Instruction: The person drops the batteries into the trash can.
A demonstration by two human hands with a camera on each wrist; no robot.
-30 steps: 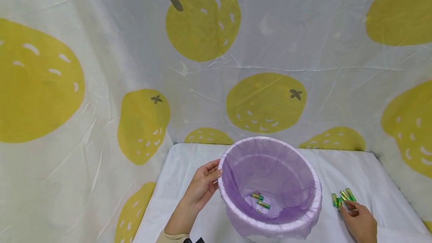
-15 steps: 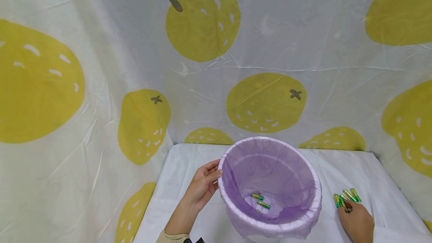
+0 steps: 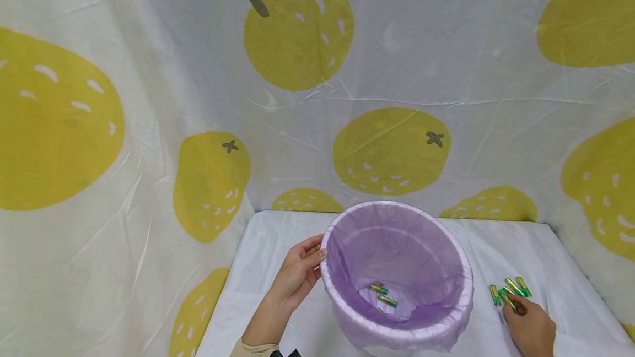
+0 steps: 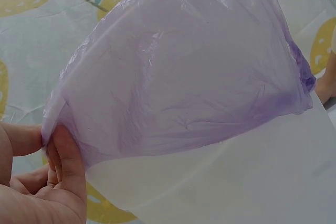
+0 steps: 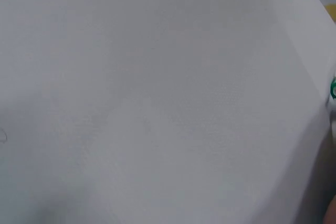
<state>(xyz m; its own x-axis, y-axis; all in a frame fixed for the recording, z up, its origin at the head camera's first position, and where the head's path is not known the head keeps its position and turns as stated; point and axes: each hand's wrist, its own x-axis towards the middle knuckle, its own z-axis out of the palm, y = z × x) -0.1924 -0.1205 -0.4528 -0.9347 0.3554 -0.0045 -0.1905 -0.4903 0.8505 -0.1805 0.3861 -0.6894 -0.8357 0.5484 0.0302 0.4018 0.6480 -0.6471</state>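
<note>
My left hand [image 3: 297,269] grips the left rim of a round bin [image 3: 397,333], thumb on top of the edge. A thin purple bin liner [image 4: 173,77] covers the bin and folds over its rim; in the left wrist view the fingers pinch its edge. Several green-and-gold batteries lie inside, among them one battery [image 3: 387,301] near the middle of the bottom. Right of the bin, my right hand [image 3: 531,324] pinches a battery [image 3: 507,297] low over the table. Beside its fingertips lie more batteries, including a battery [image 3: 495,295] on the left and another battery [image 3: 523,286] behind.
A white cloth covers the table [image 3: 278,230] under the bin. Behind and at the left hangs a pale curtain [image 3: 292,142] printed with yellow fruit. The right wrist view shows mostly white cloth [image 5: 157,77], with a sliver of green at its right edge.
My right hand first reached forward among the batteries, then drew slightly back to the right with one between its fingers. The loose batteries shifted a little right. Left hand and bin stayed still.
</note>
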